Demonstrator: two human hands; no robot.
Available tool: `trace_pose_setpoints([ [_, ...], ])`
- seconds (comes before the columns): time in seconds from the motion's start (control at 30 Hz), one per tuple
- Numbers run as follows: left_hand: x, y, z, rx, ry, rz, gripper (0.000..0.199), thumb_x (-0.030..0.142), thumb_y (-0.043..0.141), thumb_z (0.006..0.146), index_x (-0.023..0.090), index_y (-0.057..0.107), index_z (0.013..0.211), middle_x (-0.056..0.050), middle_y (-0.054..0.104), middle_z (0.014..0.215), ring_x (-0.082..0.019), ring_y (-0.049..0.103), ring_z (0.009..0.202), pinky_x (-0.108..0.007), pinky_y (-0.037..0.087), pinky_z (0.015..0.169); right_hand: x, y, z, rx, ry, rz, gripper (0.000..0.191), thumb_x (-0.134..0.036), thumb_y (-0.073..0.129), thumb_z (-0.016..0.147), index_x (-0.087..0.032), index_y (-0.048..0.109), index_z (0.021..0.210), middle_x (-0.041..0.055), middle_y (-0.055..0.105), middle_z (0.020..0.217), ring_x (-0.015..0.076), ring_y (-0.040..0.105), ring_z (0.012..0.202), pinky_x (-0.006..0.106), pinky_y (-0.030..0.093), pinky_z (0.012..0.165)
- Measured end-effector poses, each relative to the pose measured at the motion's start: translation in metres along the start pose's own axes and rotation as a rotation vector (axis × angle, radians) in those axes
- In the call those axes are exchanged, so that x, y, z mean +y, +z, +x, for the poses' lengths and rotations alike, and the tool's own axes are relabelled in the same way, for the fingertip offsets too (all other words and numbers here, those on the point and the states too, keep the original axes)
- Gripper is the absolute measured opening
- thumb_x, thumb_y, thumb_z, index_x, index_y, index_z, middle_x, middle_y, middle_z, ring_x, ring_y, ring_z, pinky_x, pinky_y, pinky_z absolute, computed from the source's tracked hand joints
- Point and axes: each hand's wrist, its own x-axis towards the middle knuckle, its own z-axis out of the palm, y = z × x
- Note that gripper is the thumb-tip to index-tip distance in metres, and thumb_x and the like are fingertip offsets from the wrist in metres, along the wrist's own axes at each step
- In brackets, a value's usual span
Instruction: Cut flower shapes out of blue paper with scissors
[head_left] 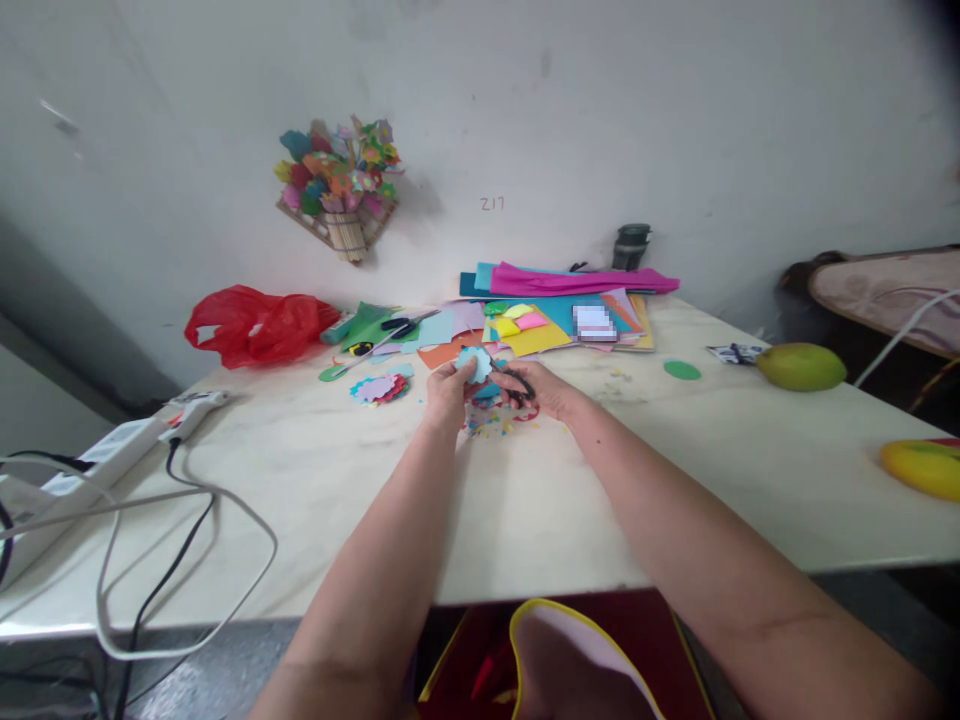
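My left hand [448,390] pinches a light blue paper cutout [474,364] with a scalloped edge, held above the middle of the table. In my right hand [541,388] are black-handled scissors [520,388], their blades pointing left at the cutout's edge. Whether the blades are apart I cannot tell. Small paper scraps [495,422] in several colours lie on the table under both hands. To the left rests a stack of scalloped paper cutouts [381,388], lilac on top with blue and red edges showing below.
Coloured sheets [551,335] and a magenta roll [585,280] lie at the back, near another pair of scissors [405,325]. A red plastic bag [255,325] sits back left. Cables [262,560] and a power strip [112,455] cover the left side; a green mango [801,366] lies right.
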Motion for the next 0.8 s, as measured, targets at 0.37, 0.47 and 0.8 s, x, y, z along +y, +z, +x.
trace_pose_setpoints([
  [0.37, -0.002, 0.009, -0.003, 0.104, 0.018, -0.056, 0.036, 0.032, 0.086, 0.051, 0.015, 0.057, 0.064, 0.002, 0.058, 0.055, -0.009, 0.055, 0.048, -0.024, 0.05, 0.056, 0.001, 0.012, 0.002, 0.069, -0.022, 0.072, 0.035, -0.046, 0.073, 0.074, -0.015, 0.056, 0.071, -0.0012, 0.059, 0.052, 0.0062, 0.049, 0.04, 0.015, 0.025, 0.031],
  [0.47, -0.004, 0.011, -0.005, 0.125, 0.014, -0.075, 0.031, 0.028, 0.083, 0.055, 0.015, 0.055, 0.062, 0.003, 0.057, 0.053, -0.009, 0.055, 0.048, -0.024, 0.049, 0.055, 0.0, 0.016, 0.002, 0.097, -0.013, 0.101, 0.033, -0.044, 0.073, 0.074, -0.015, 0.058, 0.074, -0.0016, 0.058, 0.051, 0.0066, 0.049, 0.039, 0.015, 0.025, 0.031],
  [0.8, -0.014, 0.019, -0.011, 0.15, 0.014, -0.092, 0.03, 0.034, 0.075, 0.061, 0.018, 0.05, 0.065, 0.004, 0.053, 0.048, -0.011, 0.048, 0.036, -0.023, 0.036, 0.04, -0.012, 0.035, -0.002, 0.221, 0.028, 0.165, 0.034, -0.042, 0.077, 0.072, -0.016, 0.055, 0.07, -0.0033, 0.054, 0.048, 0.0063, 0.047, 0.036, 0.016, 0.027, 0.031],
])
